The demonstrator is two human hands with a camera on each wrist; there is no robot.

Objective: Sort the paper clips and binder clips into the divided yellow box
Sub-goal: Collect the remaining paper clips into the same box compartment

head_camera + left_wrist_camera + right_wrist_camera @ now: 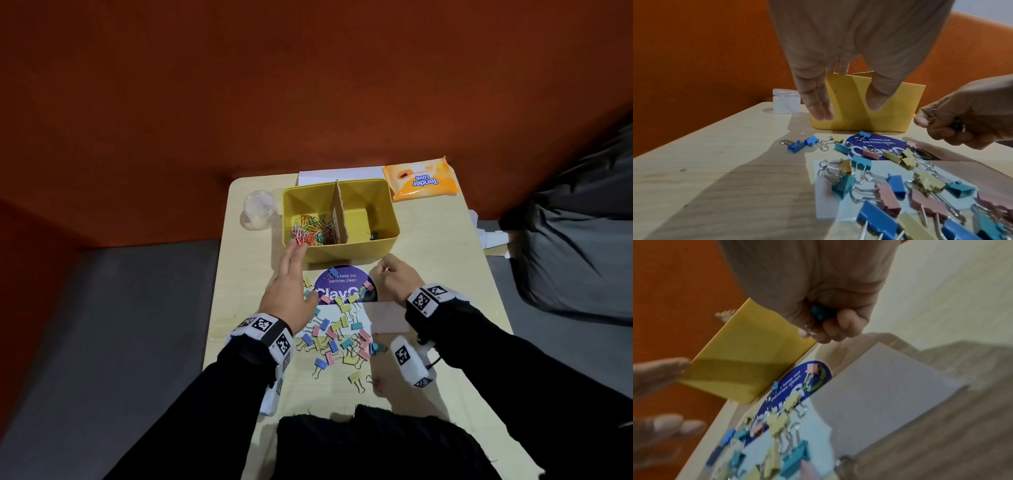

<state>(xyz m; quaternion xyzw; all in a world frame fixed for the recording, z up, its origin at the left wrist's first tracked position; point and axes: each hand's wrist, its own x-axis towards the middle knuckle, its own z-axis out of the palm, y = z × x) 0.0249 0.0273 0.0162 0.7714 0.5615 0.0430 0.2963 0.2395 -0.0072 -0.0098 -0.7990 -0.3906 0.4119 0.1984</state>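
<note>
Binder clips lie spread on the table at 6 o'clock from the yellow box, many of them on a white sheet and a round blue sticker. Paper clips are already in the left compartment; the right one holds only one small dark thing, which I cannot identify.

The right hand has its fingers curled around a teal binder clip and stands just beside the near right corner of the box. The left hand is flat with straight fingers pressed together, near the front left rim, and holds nothing.

I think the main risk is a drop on the wrong side of the cardboard divider, because it leans and the right hand is not yet over the box. The clip could also strike the near wall and fall back on the table.

Open room is at 3 o'clock from the box. At 9 o'clock a clear jar stands near the table edge, and a wide move of the left hand could knock it. An orange packet lies at 1 o'clock.
</note>
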